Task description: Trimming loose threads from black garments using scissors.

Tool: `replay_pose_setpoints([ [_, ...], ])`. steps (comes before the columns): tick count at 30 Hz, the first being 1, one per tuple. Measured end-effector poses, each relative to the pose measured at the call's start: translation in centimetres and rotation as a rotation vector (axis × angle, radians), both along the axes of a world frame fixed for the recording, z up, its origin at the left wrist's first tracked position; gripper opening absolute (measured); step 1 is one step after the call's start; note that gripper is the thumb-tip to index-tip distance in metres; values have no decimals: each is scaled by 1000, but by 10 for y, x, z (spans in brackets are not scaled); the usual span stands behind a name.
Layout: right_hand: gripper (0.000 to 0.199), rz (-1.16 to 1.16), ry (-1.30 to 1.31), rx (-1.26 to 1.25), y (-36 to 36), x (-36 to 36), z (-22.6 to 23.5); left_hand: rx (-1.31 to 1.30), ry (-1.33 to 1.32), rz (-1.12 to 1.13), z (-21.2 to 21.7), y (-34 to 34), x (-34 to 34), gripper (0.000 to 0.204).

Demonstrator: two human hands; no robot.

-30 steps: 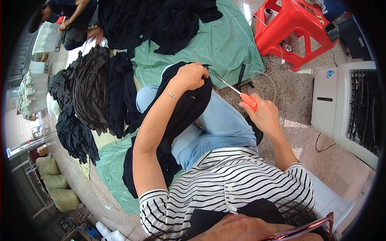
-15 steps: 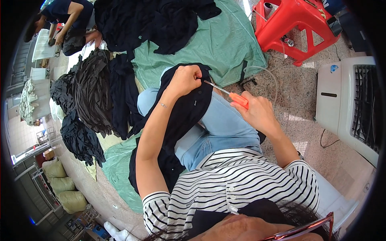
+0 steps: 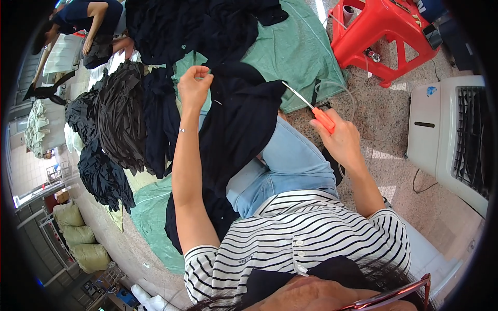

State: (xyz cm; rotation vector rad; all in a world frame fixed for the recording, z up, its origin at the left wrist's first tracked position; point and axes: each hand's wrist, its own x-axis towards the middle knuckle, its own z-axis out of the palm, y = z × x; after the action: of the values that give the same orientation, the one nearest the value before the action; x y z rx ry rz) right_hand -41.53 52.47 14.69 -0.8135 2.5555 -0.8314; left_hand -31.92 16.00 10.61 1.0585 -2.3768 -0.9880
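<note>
Navy garment [image 3: 236, 124] is draped over my lap, covering one leg of my light blue jeans [image 3: 298, 147] and trailing down beside my hip. My left hand [image 3: 195, 85] has its thumb and fingers pinched together on the upper left edge of the cloth, with a thin bracelet [image 3: 181, 130] at that wrist. A short pale mark [image 3: 218, 102] shows on the fabric just below those fingertips. My right hand [image 3: 340, 137] is closed around the orange handle of a slim metal-shafted tool [image 3: 322, 119]; its shaft slants up and to the left, and the tip meets the garment's right-hand corner. I cannot tell whether the point goes through the cloth or only touches it.

Beyond my knees a green sheet [image 3: 290, 41] covers part of the speckled floor [image 3: 381, 124], with a big heap of dark clothes [image 3: 197, 26] on it. To my left sit a grey-brown pile [image 3: 122, 116] and a black pile [image 3: 104, 176] of cloth. On my right stand a red stool [image 3: 358, 39] and a pale appliance [image 3: 433, 137] with a dark grille. Far off at the upper left, another person [image 3: 85, 18] bends forward with an arm stretched down.
</note>
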Motion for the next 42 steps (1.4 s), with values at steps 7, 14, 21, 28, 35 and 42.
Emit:
replay_pose_setpoints([
  [7,35,47,20,63,-1,9,4,-94,-47,-596,34,72,0,31],
  [14,38,175,42,-37,-13,22,13,94,-501,-531,37,36,-30,30],
  [21,35,222,88,-79,-24,26,12,354,-595,-495,33,23,-41,27],
  [28,36,264,109,-86,-34,28,20,493,-509,-326,40,17,-29,22],
  [35,37,288,105,-92,-39,30,19,550,-450,-282,32,15,-21,23],
  [42,35,246,128,-102,-33,29,10,940,-338,-223,31,27,-25,22],
])
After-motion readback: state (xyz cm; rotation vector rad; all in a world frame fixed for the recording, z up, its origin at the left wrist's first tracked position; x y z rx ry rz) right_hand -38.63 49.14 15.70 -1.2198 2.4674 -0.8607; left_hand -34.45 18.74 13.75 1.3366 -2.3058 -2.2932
